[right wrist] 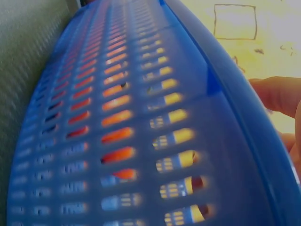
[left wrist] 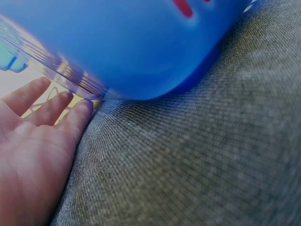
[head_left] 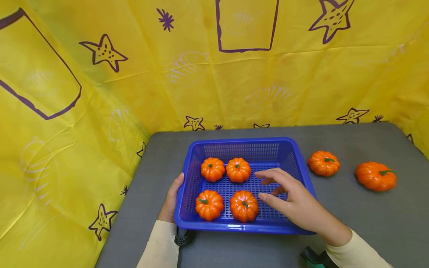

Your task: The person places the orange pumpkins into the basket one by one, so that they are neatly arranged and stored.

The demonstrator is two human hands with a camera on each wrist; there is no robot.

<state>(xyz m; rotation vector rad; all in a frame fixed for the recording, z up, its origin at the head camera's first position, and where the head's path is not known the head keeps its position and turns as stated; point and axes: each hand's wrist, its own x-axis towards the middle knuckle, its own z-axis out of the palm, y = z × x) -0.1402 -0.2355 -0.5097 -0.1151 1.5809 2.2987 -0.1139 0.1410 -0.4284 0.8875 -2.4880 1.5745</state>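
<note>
A blue perforated basket (head_left: 248,143) sits on the grey table (head_left: 368,219) and holds several small orange pumpkins, among them one at the front middle (head_left: 244,206) and one at the front left (head_left: 209,204). My left hand (head_left: 171,198) rests with straight fingers against the basket's left wall (left wrist: 141,52); the left wrist view shows the open palm (left wrist: 33,146) beside it. My right hand (head_left: 285,193) hovers over the basket's right side with relaxed fingers, holding nothing, close to the front middle pumpkin. The right wrist view shows the basket's slotted wall (right wrist: 127,122) and a fingertip (right wrist: 277,94).
Two more orange pumpkins lie on the table right of the basket, one near (head_left: 323,163) and one farther right (head_left: 375,176). A yellow printed sheet (head_left: 100,74) walls in the back and left. Wrist camera mounts (head_left: 183,236) show at both cuffs.
</note>
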